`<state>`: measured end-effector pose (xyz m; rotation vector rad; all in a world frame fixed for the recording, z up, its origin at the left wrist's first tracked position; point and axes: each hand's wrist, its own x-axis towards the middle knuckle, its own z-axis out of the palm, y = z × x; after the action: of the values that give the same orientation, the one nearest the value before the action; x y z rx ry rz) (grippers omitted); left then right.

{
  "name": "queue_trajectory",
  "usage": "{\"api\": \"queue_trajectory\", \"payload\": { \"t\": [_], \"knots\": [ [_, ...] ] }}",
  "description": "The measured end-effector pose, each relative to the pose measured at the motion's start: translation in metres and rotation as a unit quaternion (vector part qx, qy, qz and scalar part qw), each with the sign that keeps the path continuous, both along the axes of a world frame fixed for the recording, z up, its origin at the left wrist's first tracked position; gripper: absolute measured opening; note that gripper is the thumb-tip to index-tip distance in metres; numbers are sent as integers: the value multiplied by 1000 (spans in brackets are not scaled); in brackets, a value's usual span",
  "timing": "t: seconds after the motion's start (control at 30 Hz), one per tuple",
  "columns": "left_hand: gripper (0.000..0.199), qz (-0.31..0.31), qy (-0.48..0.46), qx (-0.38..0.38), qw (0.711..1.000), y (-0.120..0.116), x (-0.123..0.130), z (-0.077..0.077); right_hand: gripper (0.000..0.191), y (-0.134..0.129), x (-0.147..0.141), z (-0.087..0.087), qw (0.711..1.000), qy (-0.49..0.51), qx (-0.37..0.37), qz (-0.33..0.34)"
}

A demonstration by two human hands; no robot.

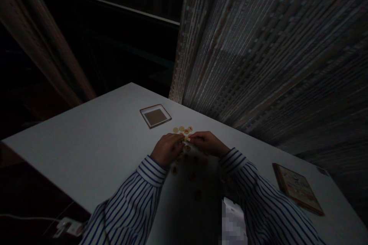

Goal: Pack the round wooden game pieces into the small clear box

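My left hand and my right hand meet over the white table, fingertips almost touching. Between them is a small pale Chinese chess piece, pinched from both sides. Just beyond my fingers lie several round pieces, among them a red-marked piece and a plain-looking piece. More pieces are scattered on the near side in the shadow of my arms, such as a dark-marked piece; their markings are hard to read.
An open shallow box with a brown rim stands behind my left hand. At the right lies a flat box lid with a picture. A pixelated pale object is near my right forearm. Beaded curtains hang behind the table; a white power strip sits lower left.
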<state>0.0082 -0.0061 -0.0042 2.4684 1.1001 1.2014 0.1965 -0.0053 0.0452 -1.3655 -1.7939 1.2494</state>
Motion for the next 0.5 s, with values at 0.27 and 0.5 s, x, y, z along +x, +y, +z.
{"api": "queue_trajectory", "payload": {
  "t": [0.27, 0.5],
  "knots": [
    [25, -6, -13, 5, 1000, 0, 1, 1, 28, -2, -4, 7, 999, 37, -38, -3],
    [23, -4, -28, 16, 999, -3, 1, 5, 26, -6, -8, 12, 996, 31, -70, -33]
  ]
}}
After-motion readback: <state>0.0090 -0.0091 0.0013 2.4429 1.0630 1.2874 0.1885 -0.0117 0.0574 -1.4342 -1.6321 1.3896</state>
